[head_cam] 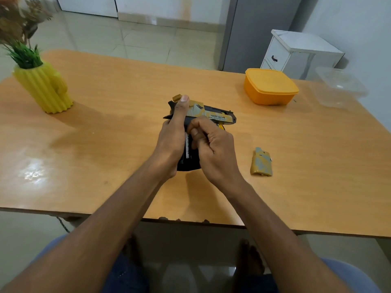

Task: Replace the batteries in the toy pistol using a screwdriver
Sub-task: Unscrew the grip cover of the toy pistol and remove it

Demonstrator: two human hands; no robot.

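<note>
The glossy orange-brown laminate table (127,92) stands on a pale tiled floor (131,39), with a white wooden cabinet (296,52) beyond its far right edge. On it sit a lidded orange plastic box (269,86), a ribbed yellow cactus-shaped pot (45,87) and a clear plastic tub (338,87). Just above the tabletop, my left hand (173,136) grips the black-and-gold plastic toy pistol (213,115), thumb stretched along its slide. My right hand (213,151) curls its fingers at the open grip, touching a battery (187,144) there. The gold-and-grey battery cover (262,162) lies flat to the right, apart from my hands.
</note>
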